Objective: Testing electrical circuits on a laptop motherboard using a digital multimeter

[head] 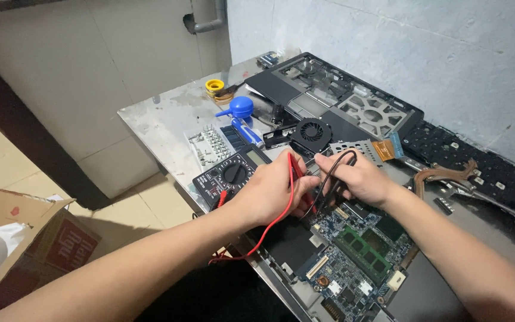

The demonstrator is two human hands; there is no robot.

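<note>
Left hand [269, 194] grasps the red probe [296, 176], right hand [359, 179] the black probe [335, 179], over the board [353, 250] near the table [150, 119] edge; meter [232, 172] just beside.

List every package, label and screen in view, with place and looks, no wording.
Cardboard box: floor, far left; brown, open flaps, red printed patch, white stuffing inside.
Multimeter screen: on the black meter left of the left hand; small grey rectangle.
Memory-module label: on the green stick in the board; pale strip.

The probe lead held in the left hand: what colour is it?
Red: the probe lead runs from the left hand, seen in the head view.
</note>
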